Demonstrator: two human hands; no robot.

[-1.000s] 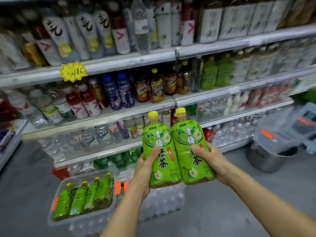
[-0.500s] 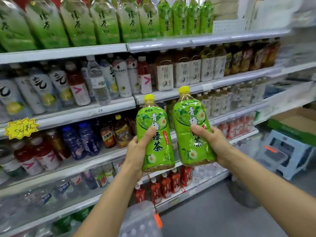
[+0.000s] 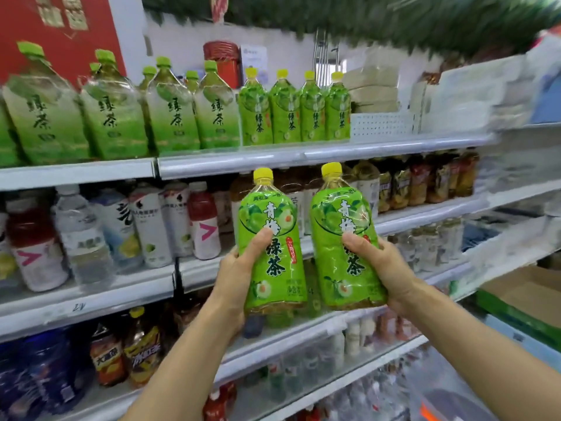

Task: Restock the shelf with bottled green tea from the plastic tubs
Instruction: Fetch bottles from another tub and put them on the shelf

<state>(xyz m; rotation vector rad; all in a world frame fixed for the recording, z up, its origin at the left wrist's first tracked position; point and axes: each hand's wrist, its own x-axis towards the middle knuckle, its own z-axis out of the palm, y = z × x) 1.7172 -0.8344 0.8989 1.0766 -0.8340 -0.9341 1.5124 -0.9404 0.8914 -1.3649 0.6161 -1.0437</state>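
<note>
Centrally, the top shelf [image 3: 303, 161] spans the upper half of the frame, with a row of four yellow-capped green tea bottles [image 3: 293, 113] standing at upper centre. Below it, the left hand [image 3: 239, 275] grips one upright green tea bottle [image 3: 271, 253] and the right hand [image 3: 384, 265] grips a second bottle [image 3: 346, 247] just beside it; the two bottles seem not quite touching.

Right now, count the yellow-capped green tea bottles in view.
6. One in the left hand at, one in the right hand at, four in a row on the top shelf. More may stand hidden behind that row.
</note>
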